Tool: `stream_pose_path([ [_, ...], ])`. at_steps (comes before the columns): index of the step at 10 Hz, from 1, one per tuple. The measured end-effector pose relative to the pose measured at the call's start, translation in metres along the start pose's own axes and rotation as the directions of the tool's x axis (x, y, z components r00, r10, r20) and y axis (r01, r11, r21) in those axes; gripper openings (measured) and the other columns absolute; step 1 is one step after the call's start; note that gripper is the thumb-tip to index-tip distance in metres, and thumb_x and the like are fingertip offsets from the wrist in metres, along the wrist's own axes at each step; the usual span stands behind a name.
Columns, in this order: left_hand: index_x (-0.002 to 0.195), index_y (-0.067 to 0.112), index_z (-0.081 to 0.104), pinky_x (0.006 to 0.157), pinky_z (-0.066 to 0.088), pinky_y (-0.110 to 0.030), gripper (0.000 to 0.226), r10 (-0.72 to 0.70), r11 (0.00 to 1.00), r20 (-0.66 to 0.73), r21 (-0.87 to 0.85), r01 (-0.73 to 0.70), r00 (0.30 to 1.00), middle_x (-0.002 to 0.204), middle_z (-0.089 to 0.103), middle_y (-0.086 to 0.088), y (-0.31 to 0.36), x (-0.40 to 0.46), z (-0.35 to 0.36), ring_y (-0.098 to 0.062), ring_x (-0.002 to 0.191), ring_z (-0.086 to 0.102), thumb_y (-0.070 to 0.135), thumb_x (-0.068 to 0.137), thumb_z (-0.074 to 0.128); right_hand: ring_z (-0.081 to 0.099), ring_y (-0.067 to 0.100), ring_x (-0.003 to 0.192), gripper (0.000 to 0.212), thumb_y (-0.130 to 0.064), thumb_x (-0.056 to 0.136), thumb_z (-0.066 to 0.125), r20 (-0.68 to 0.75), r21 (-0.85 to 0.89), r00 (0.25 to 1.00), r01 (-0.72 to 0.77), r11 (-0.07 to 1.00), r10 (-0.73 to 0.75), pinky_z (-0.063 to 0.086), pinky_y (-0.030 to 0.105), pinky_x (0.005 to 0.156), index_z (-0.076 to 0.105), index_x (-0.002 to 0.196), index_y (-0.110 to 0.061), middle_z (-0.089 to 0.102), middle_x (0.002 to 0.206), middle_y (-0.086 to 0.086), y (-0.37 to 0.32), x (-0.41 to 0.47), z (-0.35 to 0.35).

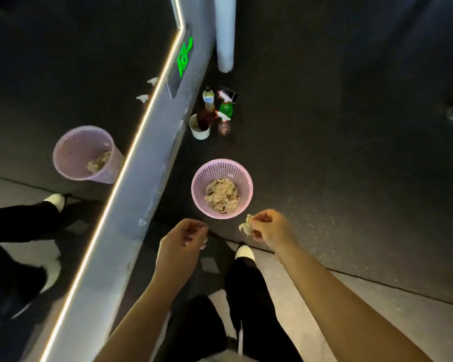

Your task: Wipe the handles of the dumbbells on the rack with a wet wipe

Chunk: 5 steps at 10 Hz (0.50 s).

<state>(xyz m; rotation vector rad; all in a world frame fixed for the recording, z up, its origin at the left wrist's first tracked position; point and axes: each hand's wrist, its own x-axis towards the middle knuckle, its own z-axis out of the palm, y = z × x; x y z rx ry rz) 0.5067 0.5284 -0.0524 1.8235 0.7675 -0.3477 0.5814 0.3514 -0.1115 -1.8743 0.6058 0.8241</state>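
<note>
My right hand [270, 228] pinches a crumpled wet wipe [247, 226] just below and to the right of a pink mesh bin [202, 197] on the dark floor. The bin holds several used wipes [222, 195]. My left hand [186, 239] hangs near the bin's lower left with fingers loosely curled and nothing in it. No dumbbells or rack are in view.
Spray bottles [225, 111], a drink bottle [209, 99] and a white cup [199, 129] stand by the wall beyond the bin. A mirror wall with a lit edge strip [131, 155] runs along the left, reflecting the bin. A white post [225, 35] stands further back. My feet are below.
</note>
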Motion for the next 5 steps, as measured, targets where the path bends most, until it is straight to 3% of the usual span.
stream_pose_path([
  [1,0.092,0.026,0.062,0.074,0.05,-0.021,0.009,-0.063,0.998,-0.046,-0.015,0.062,0.997,0.087,0.067,0.004,-0.013,0.063,0.012,-0.014,0.081,0.065,0.019,0.095,0.057,0.065,0.024,0.067,0.014,-0.017,0.087,0.069,0.024,0.017,1.0,0.01,1.0,-0.01,0.058,0.047,0.077,0.059,0.076,-0.016,0.067,0.074,0.006,-0.009,0.088,0.02],
  [2,0.09,0.028,0.062,0.075,0.052,-0.024,0.01,-0.13,0.991,-0.091,-0.024,0.129,0.987,0.088,0.067,0.003,-0.041,0.123,0.026,-0.016,0.084,0.065,0.02,0.094,0.058,0.059,0.019,0.067,0.013,-0.009,0.089,0.064,0.098,0.122,0.992,-0.091,0.988,0.079,0.058,0.037,0.07,0.059,0.078,-0.015,0.064,0.085,0.01,0.002,0.174,0.055],
  [3,0.087,0.031,0.06,0.071,0.049,-0.019,0.013,-0.168,0.986,-0.093,0.003,0.169,0.981,0.087,0.067,0.004,-0.06,0.164,0.035,-0.013,0.082,0.065,0.021,0.095,0.058,0.053,0.016,0.067,0.016,-0.003,0.092,0.058,0.164,0.23,0.972,-0.201,0.952,0.166,0.052,0.021,0.055,0.059,0.081,-0.015,0.057,0.083,0.004,0.013,0.225,0.083],
  [4,0.087,0.031,0.06,0.066,0.045,-0.014,0.012,-0.196,0.98,-0.096,0.016,0.199,0.976,0.088,0.066,0.005,-0.066,0.181,0.034,-0.011,0.081,0.065,0.022,0.095,0.057,0.053,0.014,0.063,0.006,-0.007,0.094,0.056,0.166,0.197,0.956,-0.271,0.942,0.24,0.052,0.019,0.051,0.057,0.092,-0.012,0.056,0.076,0.005,0.024,0.241,0.091],
  [5,0.088,0.03,0.059,0.065,0.045,-0.014,0.011,-0.279,0.96,-0.068,-0.021,0.278,0.958,0.09,0.066,0.004,-0.058,0.182,0.03,-0.012,0.085,0.064,0.022,0.095,0.056,0.056,0.015,0.063,0.002,-0.012,0.094,0.058,0.183,0.131,0.938,-0.319,0.939,0.293,0.053,0.025,0.059,0.058,0.094,-0.01,0.059,0.076,0.005,0.03,0.234,0.083],
])
